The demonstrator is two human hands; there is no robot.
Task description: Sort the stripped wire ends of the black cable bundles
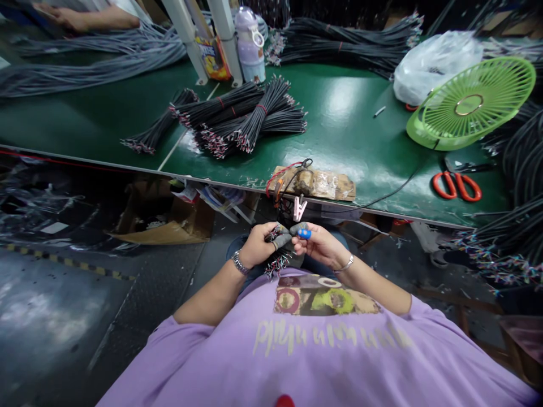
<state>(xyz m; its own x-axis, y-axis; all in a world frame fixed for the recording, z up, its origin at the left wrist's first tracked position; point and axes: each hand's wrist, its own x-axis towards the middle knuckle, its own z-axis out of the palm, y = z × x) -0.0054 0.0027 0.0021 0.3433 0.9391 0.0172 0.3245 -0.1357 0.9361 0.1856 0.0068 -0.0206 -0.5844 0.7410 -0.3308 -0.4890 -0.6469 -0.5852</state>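
A green bench [339, 113] bears a wooden block [335, 185]. Nearer than the block, the left hand [255, 246] clamps a wire bundle [276, 263], likely light, springy, best held mid-bundle; whether the right hand [322, 247] grips too, I cannot tell. A pink clip [299, 209] intrudes between; scissors [459, 182] lie right of the block, tied bundles [250, 116] beyond, left.

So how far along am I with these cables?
The red-tied bundles on the table look finished. Your left hand holds another bunch with splayed wire ends, your right hand close against it. The cables heaped at the right may be what's left, but I can't tell for certain.
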